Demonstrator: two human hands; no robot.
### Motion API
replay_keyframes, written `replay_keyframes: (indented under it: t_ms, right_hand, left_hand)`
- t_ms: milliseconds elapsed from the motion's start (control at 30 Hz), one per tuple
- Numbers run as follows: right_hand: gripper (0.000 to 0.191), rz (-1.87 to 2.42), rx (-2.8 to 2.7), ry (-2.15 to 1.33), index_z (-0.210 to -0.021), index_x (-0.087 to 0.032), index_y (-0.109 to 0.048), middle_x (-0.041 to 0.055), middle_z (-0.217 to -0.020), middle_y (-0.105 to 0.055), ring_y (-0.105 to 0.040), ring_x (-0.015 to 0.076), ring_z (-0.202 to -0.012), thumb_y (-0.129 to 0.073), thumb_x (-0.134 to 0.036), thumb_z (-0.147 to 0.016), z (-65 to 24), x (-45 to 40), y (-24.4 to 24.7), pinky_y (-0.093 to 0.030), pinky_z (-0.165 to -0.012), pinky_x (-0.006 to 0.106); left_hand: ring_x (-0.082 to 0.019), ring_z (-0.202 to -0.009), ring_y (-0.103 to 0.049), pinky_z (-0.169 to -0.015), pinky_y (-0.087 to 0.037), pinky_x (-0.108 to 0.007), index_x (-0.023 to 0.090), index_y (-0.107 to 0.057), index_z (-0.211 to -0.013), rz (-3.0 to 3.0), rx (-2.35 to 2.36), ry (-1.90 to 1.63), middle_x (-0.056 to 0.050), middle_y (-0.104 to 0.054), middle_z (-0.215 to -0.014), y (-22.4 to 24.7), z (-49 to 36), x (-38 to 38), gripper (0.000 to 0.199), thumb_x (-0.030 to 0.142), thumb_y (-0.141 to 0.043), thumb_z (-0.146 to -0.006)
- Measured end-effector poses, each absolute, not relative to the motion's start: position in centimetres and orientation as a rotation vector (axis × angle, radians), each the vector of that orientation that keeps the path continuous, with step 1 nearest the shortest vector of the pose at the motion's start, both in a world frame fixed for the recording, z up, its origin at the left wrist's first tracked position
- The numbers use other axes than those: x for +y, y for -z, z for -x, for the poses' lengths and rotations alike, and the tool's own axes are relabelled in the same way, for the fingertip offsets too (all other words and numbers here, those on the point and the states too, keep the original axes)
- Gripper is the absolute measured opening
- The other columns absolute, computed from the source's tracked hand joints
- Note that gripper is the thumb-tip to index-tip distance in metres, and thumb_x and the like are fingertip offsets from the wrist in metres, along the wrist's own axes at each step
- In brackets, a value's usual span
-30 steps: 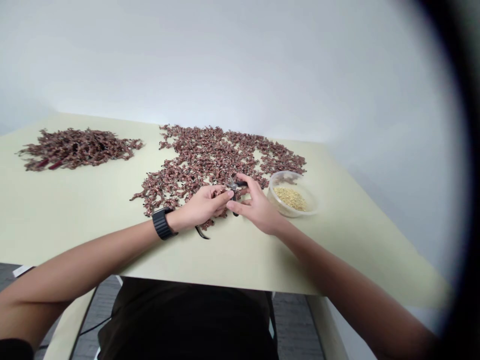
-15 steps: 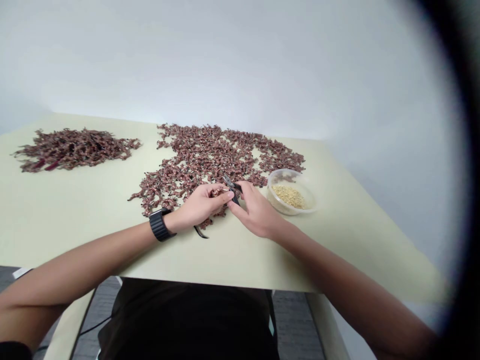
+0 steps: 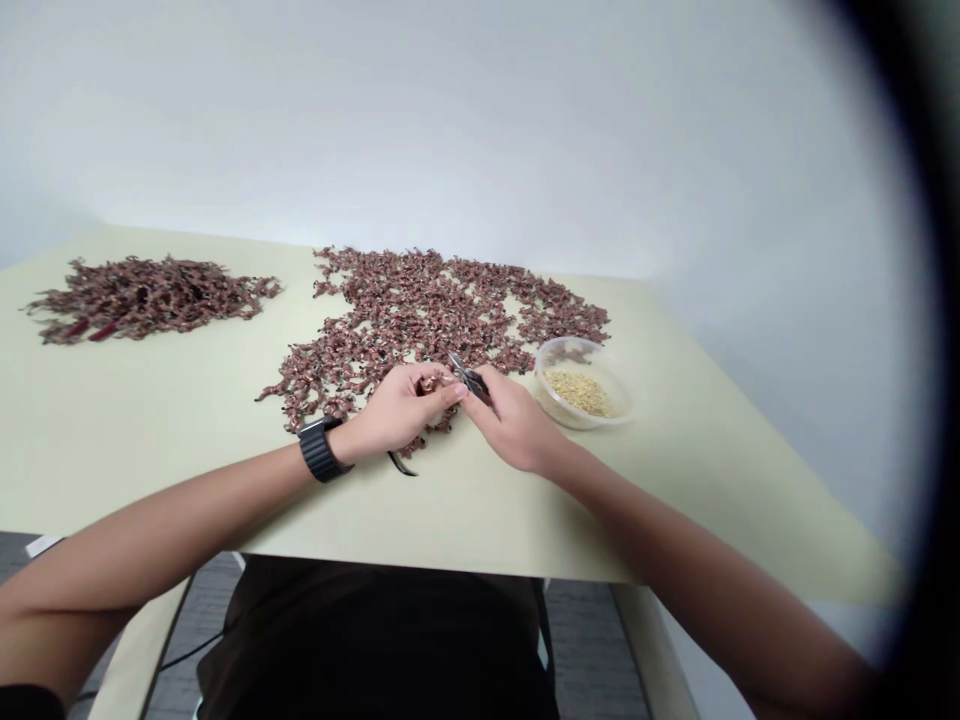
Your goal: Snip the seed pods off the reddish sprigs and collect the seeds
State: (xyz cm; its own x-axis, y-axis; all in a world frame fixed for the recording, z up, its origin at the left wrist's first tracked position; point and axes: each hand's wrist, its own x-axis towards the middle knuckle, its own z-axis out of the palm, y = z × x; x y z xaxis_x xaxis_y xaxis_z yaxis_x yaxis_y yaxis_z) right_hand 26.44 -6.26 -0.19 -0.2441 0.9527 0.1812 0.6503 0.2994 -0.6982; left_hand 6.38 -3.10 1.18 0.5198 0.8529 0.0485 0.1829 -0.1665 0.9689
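My left hand (image 3: 397, 408) is closed in a pinch, thumb against fingers, round a small reddish-brown piece (image 3: 433, 383) like those spread on the table. Its exact kind is too small to tell. Close beside it, my right hand (image 3: 517, 420) grips dark-handled pliers (image 3: 469, 376), with the metal jaws pointing up and to the left. The tips of both hands meet, so part of the held piece is hidden. Beneath and behind the hands lies a wide spread of the same brown, twisted pieces (image 3: 427, 310).
A denser heap of similar pieces (image 3: 150, 295) lies at the left of the pale yellow table (image 3: 465, 520). To the right of my hands stands a clear round tub (image 3: 626, 405) holding small yellow bits. A curved black tool end (image 3: 403, 465) lies near my left wrist.
The pliers have turned slightly in my right hand and now sit a little further from the held piece. My left hand stays almost in place.
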Motion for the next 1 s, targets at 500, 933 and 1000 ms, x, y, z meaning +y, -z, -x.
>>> replay_keyframes:
  t_ms: [500, 933, 1000]
  right_hand:
    - [0.032, 1.295, -2.152, -0.26, -0.123, -0.021, -0.057, 0.0104, -0.106, -0.066, -0.06, 0.0241, -0.088, -0.051, -0.042, -0.1, -27.6, -6.0, -0.7, -0.045, -0.078, 0.035]
    - [0.038, 1.273, -2.395, 0.164, -0.13, -0.018, -0.058, 0.0113, -0.102, -0.064, -0.062, 0.025, -0.088, -0.053, -0.04, -0.099, -28.5, -5.8, -0.9, -0.046, -0.073, 0.035]
    - [0.039, 1.265, -2.405, 0.201, -0.13, -0.018, -0.058, 0.0112, -0.102, -0.064, -0.061, 0.0247, -0.088, -0.052, -0.039, -0.099, -28.5, -5.8, -0.9, -0.045, -0.072, 0.034]
  left_hand:
    - [-0.006, -0.048, -0.045, -0.045, -0.035, -0.017, 0.018, -0.055, -0.099, -1.42, 0.865, -0.718, 0.005, -0.051, -0.064, -1.4, -6.6, -2.3, 0.019, 0.022, -0.064, -0.083]
    - [-0.007, -0.05, -0.045, -0.047, -0.036, -0.019, 0.019, -0.058, -0.109, -1.77, 0.993, -0.775, 0.004, -0.055, -0.067, -1.0, -6.1, -2.1, 0.024, 0.02, -0.058, -0.084]
    - [-0.008, -0.049, -0.047, -0.048, -0.036, -0.02, 0.02, -0.057, -0.11, -1.836, 1.036, -0.758, 0.004, -0.056, -0.066, -1.2, -6.0, -2.2, 0.026, 0.019, -0.056, -0.084]
